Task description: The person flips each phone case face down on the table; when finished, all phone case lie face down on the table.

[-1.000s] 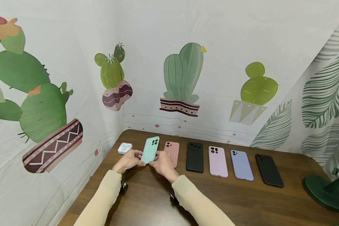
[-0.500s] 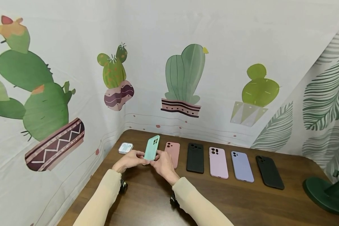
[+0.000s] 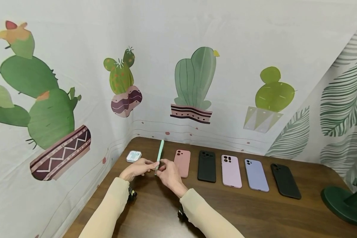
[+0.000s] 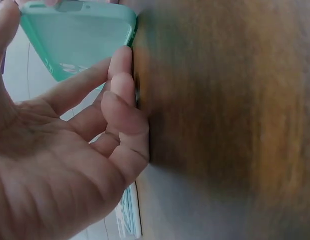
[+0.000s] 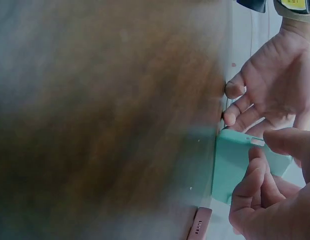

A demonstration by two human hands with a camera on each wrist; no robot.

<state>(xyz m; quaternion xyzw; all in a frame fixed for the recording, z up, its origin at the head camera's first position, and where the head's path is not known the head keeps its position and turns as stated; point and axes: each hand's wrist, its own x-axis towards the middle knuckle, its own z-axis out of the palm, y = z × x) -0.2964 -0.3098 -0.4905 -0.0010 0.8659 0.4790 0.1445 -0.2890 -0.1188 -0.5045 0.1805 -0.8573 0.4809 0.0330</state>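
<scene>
A mint-green phone case (image 3: pixel 160 150) stands on its long side on the table, seen edge-on in the head view. My left hand (image 3: pixel 141 167) holds it from the left; in the left wrist view the thumb is at its upper corner and a finger (image 4: pixel 89 82) reaches its lower edge. The case's hollow inside (image 4: pixel 84 37) faces that camera. From the right, my right hand (image 3: pixel 169 173) pinches the near short end, with the thumb (image 5: pixel 285 141) beside the port slot in the right wrist view. Right of it lies a pink phone case (image 3: pixel 182 163).
A clear box with white earphones (image 3: pixel 134 156) lies left of the hands. Along the row stand out a black case (image 3: pixel 206 167), a pale pink case (image 3: pixel 231 172), a lavender case (image 3: pixel 257 175) and another black case (image 3: pixel 285 181). A green round base (image 3: pixel 343 203) is far right.
The mint-green case has turned from showing its back with camera holes to standing edge-on. My right fingers have shifted around its near end; the other cases have stayed put.
</scene>
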